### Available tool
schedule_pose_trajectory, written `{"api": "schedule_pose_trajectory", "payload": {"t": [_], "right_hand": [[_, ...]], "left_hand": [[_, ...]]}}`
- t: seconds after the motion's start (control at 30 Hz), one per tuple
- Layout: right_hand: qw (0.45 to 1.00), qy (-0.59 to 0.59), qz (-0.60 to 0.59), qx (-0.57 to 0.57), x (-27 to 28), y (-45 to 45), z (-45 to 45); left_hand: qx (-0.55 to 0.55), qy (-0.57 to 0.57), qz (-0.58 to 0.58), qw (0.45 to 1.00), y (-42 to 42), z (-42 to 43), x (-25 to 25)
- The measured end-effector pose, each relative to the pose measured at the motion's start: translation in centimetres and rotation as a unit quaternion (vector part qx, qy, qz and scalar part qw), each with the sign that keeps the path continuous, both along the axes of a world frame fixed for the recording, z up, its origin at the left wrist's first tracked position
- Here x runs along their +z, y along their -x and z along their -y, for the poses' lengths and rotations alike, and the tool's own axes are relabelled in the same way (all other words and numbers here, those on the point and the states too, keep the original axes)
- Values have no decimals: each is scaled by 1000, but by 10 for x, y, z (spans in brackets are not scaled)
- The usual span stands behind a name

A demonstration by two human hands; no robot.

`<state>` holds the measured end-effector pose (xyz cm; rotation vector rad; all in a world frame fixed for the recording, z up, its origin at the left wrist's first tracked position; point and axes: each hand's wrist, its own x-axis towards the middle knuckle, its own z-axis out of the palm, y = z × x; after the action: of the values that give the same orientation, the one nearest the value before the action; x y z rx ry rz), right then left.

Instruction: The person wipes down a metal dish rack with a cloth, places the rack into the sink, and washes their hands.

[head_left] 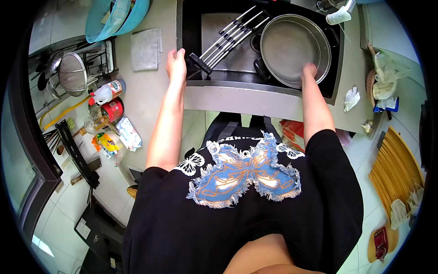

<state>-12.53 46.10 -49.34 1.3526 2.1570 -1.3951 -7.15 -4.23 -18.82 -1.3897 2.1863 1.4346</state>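
Note:
My left hand is at the left edge of the dark sink, its thumb and fingertips apart and nothing visible in it. My right hand reaches over the near right rim of a round metal pot standing in the sink. Its fingers are blurred and partly hidden, so what they hold, if anything, does not show. The pot seems to contain some clear water. Left of the pot, a metal rod rack with black end pieces lies slanted across the sink, close to my left hand.
A grey cloth and a blue basket lie left of the sink. Bottles, packets and a strainer stand farther left. A crumpled tissue and a white spool are on the right.

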Motion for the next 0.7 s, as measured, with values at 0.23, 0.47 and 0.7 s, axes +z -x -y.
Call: {"api": "schedule_pose_trajectory", "payload": {"t": [0.23,0.47,0.7], "right_hand": [[828,544,-7,-135,140,25,144],[764,572,-17,297,293,24,261],[967,229,-44,100,147,22,120]], "left_hand": [[-382,188,-167,890,7,-43,-31],[-29,-314,-205,927,32,-84,-82],[71,-522,-131,840,46,-56,-121]]}}
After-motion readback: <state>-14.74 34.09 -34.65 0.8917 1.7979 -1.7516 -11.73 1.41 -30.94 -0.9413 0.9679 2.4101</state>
